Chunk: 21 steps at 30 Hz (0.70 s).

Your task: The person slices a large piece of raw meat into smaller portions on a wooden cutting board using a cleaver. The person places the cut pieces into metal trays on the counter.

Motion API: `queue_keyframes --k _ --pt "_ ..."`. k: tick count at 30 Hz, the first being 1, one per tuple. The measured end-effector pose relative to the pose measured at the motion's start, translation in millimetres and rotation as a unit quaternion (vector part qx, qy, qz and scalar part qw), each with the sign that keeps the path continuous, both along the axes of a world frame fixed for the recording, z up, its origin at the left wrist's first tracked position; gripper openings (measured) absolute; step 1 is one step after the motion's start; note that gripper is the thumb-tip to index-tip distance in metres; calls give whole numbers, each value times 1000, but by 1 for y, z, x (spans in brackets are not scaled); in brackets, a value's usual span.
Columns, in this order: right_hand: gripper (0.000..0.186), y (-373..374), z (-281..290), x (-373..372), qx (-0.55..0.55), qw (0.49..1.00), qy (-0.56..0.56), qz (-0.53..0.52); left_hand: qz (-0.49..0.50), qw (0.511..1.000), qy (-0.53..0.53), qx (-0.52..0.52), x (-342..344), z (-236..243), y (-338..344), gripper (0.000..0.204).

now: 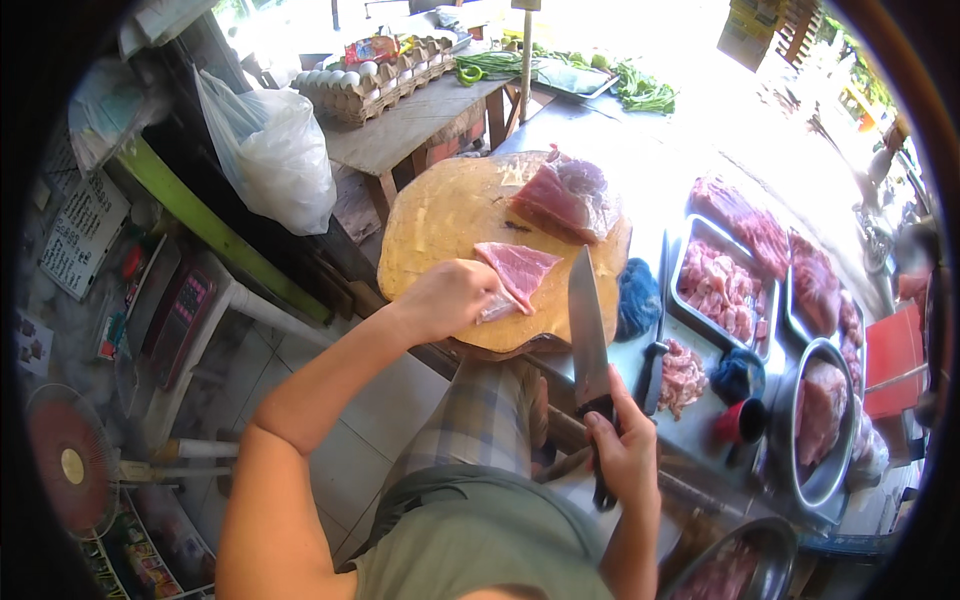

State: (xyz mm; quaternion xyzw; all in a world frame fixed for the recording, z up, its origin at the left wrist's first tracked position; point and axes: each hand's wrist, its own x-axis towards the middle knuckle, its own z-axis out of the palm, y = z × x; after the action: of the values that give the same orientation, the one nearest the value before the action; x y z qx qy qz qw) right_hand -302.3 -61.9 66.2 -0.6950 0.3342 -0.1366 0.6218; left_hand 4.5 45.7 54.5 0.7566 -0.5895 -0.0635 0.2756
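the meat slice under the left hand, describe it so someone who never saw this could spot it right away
Find the round yellow chopping block. The meat slice is the flat, pink, roughly triangular piece near its front edge, pinned by the left hand. Unlike the bigger dark chunk behind it, it has no clear plastic wrap.

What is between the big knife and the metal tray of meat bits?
In the head view, a blue cloth lies between the knife and the tray, with a second dark-handled knife.
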Motion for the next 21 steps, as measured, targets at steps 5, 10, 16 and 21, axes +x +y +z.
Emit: queue_keyframes --k 5,10,16,21 --pt "64 -8 -7 23 49 997 -8 61 181 980 47 -73 17 -39 18 35" --pt "62 -16 -18 43 82 991 -31 99 205 975 -68 42 -8 -71 -18 80" --pt "63 -38 -23 29 95 984 56 138 238 955 -115 134 -31 -82 -31 93" --pt "62 -62 -19 30 86 977 46 190 243 949 -144 139 -36 -78 -26 90"
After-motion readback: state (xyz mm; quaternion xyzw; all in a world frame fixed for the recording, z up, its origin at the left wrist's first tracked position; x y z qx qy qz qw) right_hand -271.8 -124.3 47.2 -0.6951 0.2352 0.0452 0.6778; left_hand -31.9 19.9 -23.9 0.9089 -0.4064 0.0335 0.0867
